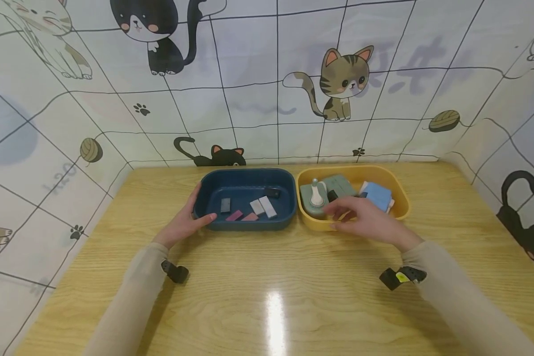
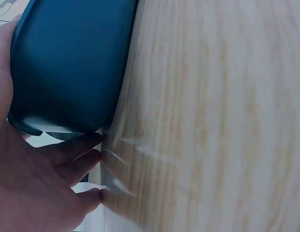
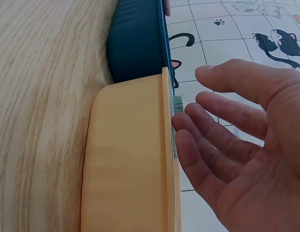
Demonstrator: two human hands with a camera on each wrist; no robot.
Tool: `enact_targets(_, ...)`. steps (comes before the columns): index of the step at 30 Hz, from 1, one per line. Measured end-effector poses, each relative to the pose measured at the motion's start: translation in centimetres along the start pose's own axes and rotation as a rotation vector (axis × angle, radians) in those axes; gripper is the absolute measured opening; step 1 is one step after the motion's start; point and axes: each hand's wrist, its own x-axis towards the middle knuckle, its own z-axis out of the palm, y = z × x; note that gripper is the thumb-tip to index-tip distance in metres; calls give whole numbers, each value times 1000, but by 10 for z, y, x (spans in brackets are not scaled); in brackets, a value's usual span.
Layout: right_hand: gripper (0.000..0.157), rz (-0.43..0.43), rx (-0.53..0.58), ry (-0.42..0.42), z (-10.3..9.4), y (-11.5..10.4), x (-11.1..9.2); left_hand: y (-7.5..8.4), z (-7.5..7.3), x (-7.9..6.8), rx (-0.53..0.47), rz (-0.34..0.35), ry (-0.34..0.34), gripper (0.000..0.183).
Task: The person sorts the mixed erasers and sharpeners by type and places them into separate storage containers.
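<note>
A dark blue bin [image 1: 244, 226] stands on the table with small flat pieces inside: a grey one [image 1: 225, 205], a purple one [image 1: 234, 215], a pink one [image 1: 250, 217], two white ones [image 1: 267, 206] and a black one [image 1: 273, 192]. My left hand [image 1: 187, 220] rests spread around its left end, thumb along the front rim. In the left wrist view, several fingertips touch the table beside the bin's wall [image 2: 72, 63]. Over the front rim of the yellow bin [image 1: 400, 198] hovers my right hand [image 1: 365, 217], fingers loosely bent and nothing held in the right wrist view.
Inside the yellow bin are a sage-green item with a white nozzle-like top [image 1: 317, 198], another sage-green piece [image 1: 340, 185] and a blue folded item [image 1: 377, 195]. The bins stand side by side near the back of the wooden table [image 1: 231, 287], before a cat-print backdrop [image 1: 258, 113].
</note>
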Motion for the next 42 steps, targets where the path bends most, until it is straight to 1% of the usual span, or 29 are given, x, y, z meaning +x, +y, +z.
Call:
enact_targets(3, 30, 5, -13, 20, -1, 0, -5, -14, 1, 5, 18, 10, 10, 97)
enact_targets(5, 30, 14, -31, 34, -2, 0, -8, -16, 1, 5, 17, 10, 10, 97)
enact_targets(7, 30, 27, -53, 51, -3, 1, -11, -9, 0, 2, -1, 2, 5, 96)
enact_targets(10, 29, 22, -91, 81, -5, 4, -16, 6, 0, -5, -13, -7, -4, 95)
enact_targets(12, 28, 11, -108, 106, -7, 6, -20, 15, -1, -9, -15, -16, -11, 93)
enact_targets(14, 28, -12, -134, 132, -9, 9, -24, 20, -1, -11, -1, -19, -13, 92)
enact_targets(18, 31, -13, -185, 153, -13, 13, -31, 24, 0, -12, 9, -26, -16, 91)
enact_targets(21, 38, 11, -216, 145, -16, 15, -37, 25, 1, -11, 1, -25, -17, 91)
enact_targets(24, 43, 12, -236, 149, -18, 18, -41, 25, 2, -11, -9, -21, -17, 92)
enact_targets(31, 53, -32, -267, 215, -20, 26, -51, 26, 2, -11, -9, -18, -19, 91)
enact_targets(34, 57, -26, -260, 223, -21, 28, -54, 23, 2, -9, -9, -16, -18, 93)
enact_targets(38, 60, -20, -251, 219, -24, 32, -56, 5, 3, -1, -7, -17, -8, 96)
enact_targets(41, 61, -11, -271, 213, -25, 35, -58, -10, 4, 4, 10, -17, 3, 97)
enact_targets(42, 61, -3, -278, 208, -25, 35, -58, -12, 4, 5, 17, -15, 6, 97)
